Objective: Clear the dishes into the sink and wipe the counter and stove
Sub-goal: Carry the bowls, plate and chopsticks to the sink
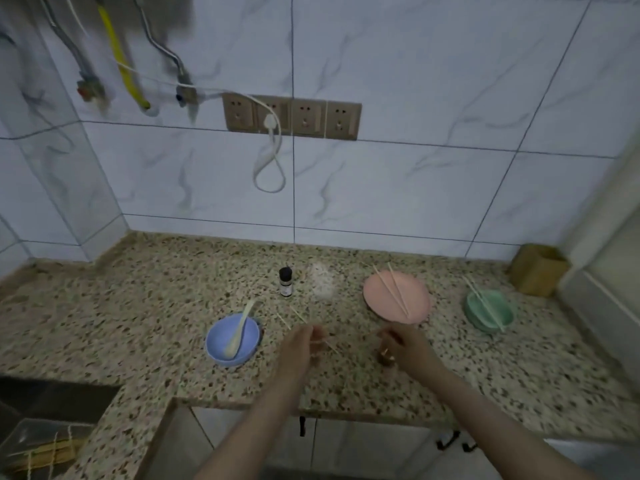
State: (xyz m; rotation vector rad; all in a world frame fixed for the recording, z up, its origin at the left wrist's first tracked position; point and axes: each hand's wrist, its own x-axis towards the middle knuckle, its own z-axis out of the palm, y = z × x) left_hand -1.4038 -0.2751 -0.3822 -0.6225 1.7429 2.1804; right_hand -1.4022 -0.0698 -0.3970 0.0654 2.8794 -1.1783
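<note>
I'm at the clearing step, with nothing in the sink [52, 403] yet. My left hand [298, 344] has its fingers curled round a loose chopstick [329, 342] lying mid-counter; a second chopstick [298, 315] lies just beyond. My right hand [403, 344] hovers near the front of the pink plate [377, 299]; motion blur stops me telling whether its fingers are spread or pinching anything. The blue bowl [216, 341] with its spoon [239, 332] sits left, the green bowl [478, 310] far right near the wall end. Next I'd judge: gather sticks, then carry dishes left to the sink. The counter [138, 306] has open room left of the blue bowl; the small bottle [285, 282] stands behind, and the front edge is close under my wrists.
</note>
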